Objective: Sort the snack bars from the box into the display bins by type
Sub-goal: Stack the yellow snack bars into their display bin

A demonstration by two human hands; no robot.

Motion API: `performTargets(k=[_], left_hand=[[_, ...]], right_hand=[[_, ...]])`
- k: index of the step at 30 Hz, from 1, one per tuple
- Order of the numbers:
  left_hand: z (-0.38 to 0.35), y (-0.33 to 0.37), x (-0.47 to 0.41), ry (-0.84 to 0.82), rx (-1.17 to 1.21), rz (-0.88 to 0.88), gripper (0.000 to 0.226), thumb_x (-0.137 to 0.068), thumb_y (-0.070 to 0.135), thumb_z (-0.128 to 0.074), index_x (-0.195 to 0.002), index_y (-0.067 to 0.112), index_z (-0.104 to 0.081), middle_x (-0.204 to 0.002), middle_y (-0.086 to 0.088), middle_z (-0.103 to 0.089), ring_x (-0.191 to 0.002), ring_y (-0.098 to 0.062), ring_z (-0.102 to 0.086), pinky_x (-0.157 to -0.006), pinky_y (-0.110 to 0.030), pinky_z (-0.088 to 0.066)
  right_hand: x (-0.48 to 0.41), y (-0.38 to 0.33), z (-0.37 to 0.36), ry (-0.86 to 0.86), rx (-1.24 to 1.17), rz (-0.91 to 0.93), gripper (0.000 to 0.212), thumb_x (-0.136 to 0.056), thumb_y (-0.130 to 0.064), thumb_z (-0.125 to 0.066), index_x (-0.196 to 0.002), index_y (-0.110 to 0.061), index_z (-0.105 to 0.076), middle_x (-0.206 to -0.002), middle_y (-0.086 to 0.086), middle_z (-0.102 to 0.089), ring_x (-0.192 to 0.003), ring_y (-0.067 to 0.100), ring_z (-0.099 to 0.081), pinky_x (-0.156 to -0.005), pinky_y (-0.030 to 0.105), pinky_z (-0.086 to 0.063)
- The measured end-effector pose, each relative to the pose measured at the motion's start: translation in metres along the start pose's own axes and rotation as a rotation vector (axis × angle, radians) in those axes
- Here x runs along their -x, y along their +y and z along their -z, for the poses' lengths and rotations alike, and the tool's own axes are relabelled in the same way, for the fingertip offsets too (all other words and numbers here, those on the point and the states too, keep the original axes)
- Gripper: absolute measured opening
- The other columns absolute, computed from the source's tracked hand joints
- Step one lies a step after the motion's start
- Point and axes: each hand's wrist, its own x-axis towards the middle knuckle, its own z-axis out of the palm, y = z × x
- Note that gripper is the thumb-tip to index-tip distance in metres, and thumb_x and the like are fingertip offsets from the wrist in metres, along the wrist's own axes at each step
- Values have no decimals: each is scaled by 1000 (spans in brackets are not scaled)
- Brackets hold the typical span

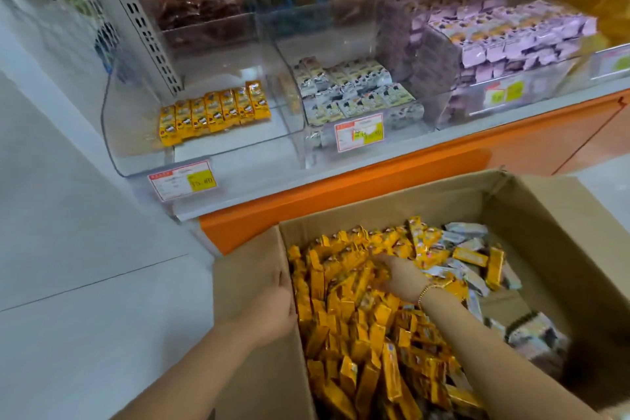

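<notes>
Nothing here reads cleanly. Lower left of centre, a red-edged price tag [183, 180] sits on the front of the clear bin [114, 150] holding yellow bars [214, 111]. Its yellow patch carries digits, too blurred to make out. Mid-frame, a second tag [359, 132] on the next bin [402, 145] is just as blurred. At right, a third tag [504, 92] is smeared. Wrapper print down in the box [545, 215] is illegible too.

The left grip [278, 303], a bare hand, comes in from the lower left on a bare forearm. Its fingers curl over the top edge of the left wall of the brown cardboard box [245, 283]. The right grip [400, 274] lies palm down, with a thin gold bracelet [428, 291] on the wrist. Its fingertips are hidden, so their curl cannot be told.
</notes>
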Motion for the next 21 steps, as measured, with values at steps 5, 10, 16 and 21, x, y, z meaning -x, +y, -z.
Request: performTargets(k=[5,10,16,21], left_hand=[[5,14,-13,-76,-123,87,61,-97,23,-46,-146,-4,-20,-129,-20,-52,-90,-17,-60,-70,-25,-42],[12,19,-26,-21,-172,43,33,-95,34,-51,-72,12,-44,-83,-6,-51,-75,-14,-50,-68,-26,-38],[9,16,-25,1,-79,47,32,-93,41,-53,-89,10,-55,-100,-7,-52,-87,-13,-46,-73,-27,-42],[14,26,-22,-91,174,87,77,-82,53,-62,-141,11,-35,-142,-7,-43,-125,-24,-48,-102,-37,-43]], right_hand=[[-17,2,-30,-51,4,39,85,-82,-28,-72,-151,-29,-21,-144,9,-45,-127,27,-49,-102,33,-42],[-27,-6,-37,-136,113,6,73,-76,-24,-77,-140,-23,-41,-141,12,-43,-125,29,-49,-101,33,-42],[-20,-8,-47,-90,3,-51,44,-86,-21,-68,-128,-25,-53,-126,6,-59,-113,22,-57,-91,31,-50],[-3,-23,5,137,-138,-71,38,-88,-22,-66,-124,-23,-57,-114,6,-65,-97,20,-62,-76,26,-49]])
